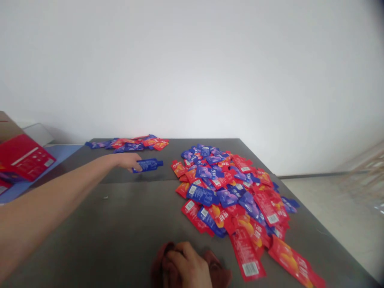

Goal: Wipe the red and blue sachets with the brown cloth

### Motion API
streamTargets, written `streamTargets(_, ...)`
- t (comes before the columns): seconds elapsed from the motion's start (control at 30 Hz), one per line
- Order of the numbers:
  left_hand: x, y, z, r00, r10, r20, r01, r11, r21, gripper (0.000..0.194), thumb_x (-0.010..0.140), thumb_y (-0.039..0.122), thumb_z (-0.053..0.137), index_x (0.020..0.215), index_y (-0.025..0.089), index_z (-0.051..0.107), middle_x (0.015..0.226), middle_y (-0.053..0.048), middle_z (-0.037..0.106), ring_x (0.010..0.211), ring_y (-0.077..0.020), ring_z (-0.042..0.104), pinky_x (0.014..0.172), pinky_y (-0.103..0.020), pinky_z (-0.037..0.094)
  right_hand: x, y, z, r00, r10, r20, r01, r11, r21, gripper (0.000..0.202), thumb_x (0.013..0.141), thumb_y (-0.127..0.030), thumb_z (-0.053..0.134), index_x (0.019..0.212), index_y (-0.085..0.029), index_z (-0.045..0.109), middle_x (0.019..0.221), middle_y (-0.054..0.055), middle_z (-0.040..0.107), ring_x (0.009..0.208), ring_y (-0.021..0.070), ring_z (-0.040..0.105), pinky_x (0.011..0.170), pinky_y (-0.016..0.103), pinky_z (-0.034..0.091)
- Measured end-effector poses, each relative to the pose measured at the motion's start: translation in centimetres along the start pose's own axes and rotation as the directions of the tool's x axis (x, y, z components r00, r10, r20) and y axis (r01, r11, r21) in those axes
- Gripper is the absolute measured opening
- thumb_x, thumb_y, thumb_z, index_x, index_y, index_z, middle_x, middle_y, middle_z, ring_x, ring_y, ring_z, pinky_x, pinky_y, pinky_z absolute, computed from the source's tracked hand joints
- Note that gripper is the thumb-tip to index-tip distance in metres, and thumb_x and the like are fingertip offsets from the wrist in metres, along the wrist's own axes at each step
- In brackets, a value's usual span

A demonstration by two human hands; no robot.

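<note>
Over the table's far left part, my left hand (pixel 129 161) grips a blue pouch (pixel 148 165) with its spout pointing right. Near the front edge, my right hand (pixel 190 264) is closed on a dark red cloth (pixel 218 272), whose folds show on both sides of the fingers. A large heap of red and blue pouches (pixel 228 192) spreads to the right of both hands. Behind my left hand lies a smaller pile of red and blue pouches (pixel 129 143).
A red cardboard box (pixel 28 158) with pouches in it stands at the far left on a blue surface (pixel 64 154). The grey table (pixel 135 212) reaches a white wall (pixel 192 72). A small white scrap (pixel 105 197) lies left of centre.
</note>
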State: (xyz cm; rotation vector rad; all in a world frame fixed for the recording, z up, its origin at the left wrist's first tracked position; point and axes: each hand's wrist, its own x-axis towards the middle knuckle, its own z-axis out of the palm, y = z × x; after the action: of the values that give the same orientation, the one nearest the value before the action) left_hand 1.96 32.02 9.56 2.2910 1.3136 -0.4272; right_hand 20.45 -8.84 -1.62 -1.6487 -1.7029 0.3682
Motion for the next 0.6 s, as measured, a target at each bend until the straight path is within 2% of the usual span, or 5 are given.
streamTargets(0.13,-6.1,2.4,3.1,0.998,0.032,0.060,-0.016,0.967,-0.253,0.041,0.062,0.049,0.065,0.088,0.017,0.069,0.087,-0.007,0.074,0.085,-0.0241,0.070,0.074,-0.028,0.056,0.1,-1.1,-1.4,1.000,0.020,0.001,-0.020,1.000,0.020,0.018,0.088,-0.021,0.057,0.096,-0.030,0.070,0.098,-0.001,0.066,0.080,0.0128,0.066,0.072,0.022,0.046)
streamTargets(0.33,-13.7,6.7,10.0,0.968,0.133,0.211,-0.030,0.902,-0.431,0.031,0.065,0.043,0.070,0.084,0.017,0.068,0.078,-0.004,0.073,0.075,-0.0213,0.069,0.071,-0.028,0.055,0.1,-1.6,-2.6,0.999,0.037,0.027,-0.038,0.998,0.049,0.019,0.088,-0.019,0.060,0.101,-0.027,0.071,0.103,0.001,0.065,0.088,0.0146,0.064,0.079,0.024,0.047)
streamTargets(0.43,-15.9,8.3,13.7,0.962,0.161,0.221,-0.039,0.882,-0.470,0.026,0.066,0.039,0.071,0.079,0.017,0.067,0.070,-0.003,0.071,0.068,-0.0201,0.067,0.065,-0.028,0.053,0.2,-1.6,-2.6,0.999,0.041,-0.003,-0.041,0.998,0.045,0.021,0.086,-0.020,0.064,0.104,-0.026,0.071,0.107,0.002,0.064,0.092,0.0151,0.064,0.082,0.024,0.048)
streamTargets(0.5,-16.7,8.9,16.0,0.953,0.200,0.228,-0.041,0.830,-0.556,0.026,0.068,0.039,0.071,0.081,0.017,0.068,0.069,-0.003,0.071,0.065,-0.0194,0.066,0.063,-0.028,0.053,0.5,-2.2,-2.5,0.998,0.051,-0.037,-0.051,0.999,0.006,0.022,0.088,-0.023,0.063,0.108,-0.026,0.071,0.111,0.003,0.063,0.095,0.0155,0.063,0.082,0.025,0.049)
streamTargets(0.6,-17.0,9.2,18.8,0.958,0.247,0.145,-0.084,0.728,-0.681,0.030,0.075,0.043,0.066,0.087,0.016,0.069,0.074,-0.004,0.072,0.066,-0.0193,0.066,0.062,-0.028,0.053,1.7,-4.2,-1.9,0.998,-0.021,-0.060,0.016,0.996,-0.083,0.025,0.093,-0.028,0.059,0.116,-0.026,0.069,0.116,0.005,0.061,0.101,0.0167,0.061,0.086,0.026,0.048)
